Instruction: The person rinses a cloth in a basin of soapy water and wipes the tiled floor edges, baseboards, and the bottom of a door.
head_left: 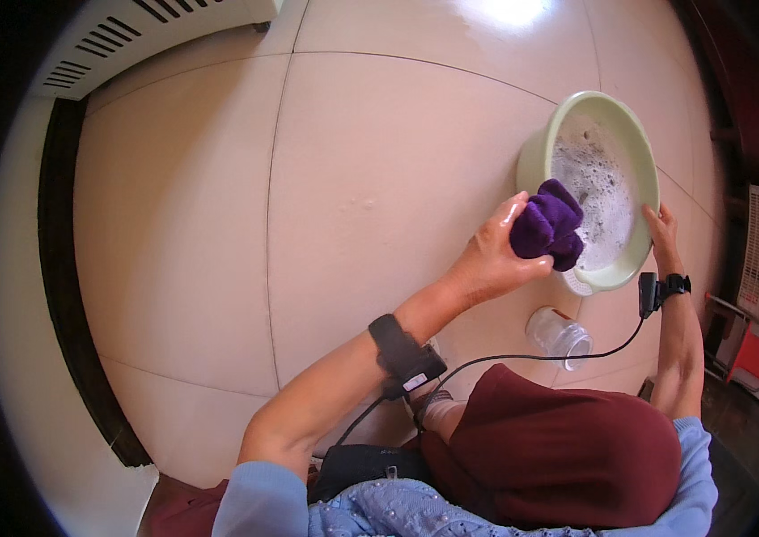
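Observation:
My left hand (504, 242) grips a bunched purple cloth (546, 222) at the near left rim of a pale green plastic basin (533, 157). My right hand (663, 234) holds the basin's right rim, fingers curled at its edge. Grey-white suds (596, 197) lie inside the basin, and something small and white (576, 284) shows under its near edge. Below the basin, on the beige tiled floor (352, 197), is a clear container (560, 337). Black straps with devices and a cable are on my wrists.
A white slotted unit (156, 36) runs along the upper left, above a dark baseboard (66, 268). At the right stand dark furniture (719, 80), a white grille-like panel (753, 251) and a red folded object (750, 349). My maroon-clad leg (558, 447) fills the lower middle.

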A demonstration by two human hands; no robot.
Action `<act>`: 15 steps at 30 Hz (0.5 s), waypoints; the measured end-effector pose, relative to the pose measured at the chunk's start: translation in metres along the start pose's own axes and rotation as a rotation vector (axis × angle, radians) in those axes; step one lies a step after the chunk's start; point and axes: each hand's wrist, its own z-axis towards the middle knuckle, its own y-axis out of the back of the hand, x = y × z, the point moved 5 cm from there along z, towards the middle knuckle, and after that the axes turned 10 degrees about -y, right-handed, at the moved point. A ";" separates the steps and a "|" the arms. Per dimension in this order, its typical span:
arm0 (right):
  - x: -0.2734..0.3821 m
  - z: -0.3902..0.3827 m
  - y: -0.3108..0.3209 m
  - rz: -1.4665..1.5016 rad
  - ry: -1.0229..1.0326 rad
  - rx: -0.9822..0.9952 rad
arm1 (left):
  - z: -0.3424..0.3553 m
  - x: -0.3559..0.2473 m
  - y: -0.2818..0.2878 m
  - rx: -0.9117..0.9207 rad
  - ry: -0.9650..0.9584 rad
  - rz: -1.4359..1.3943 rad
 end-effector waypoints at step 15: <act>-0.106 0.022 0.045 -0.047 -0.294 -0.084 | -0.034 -0.085 0.198 -0.160 0.285 0.150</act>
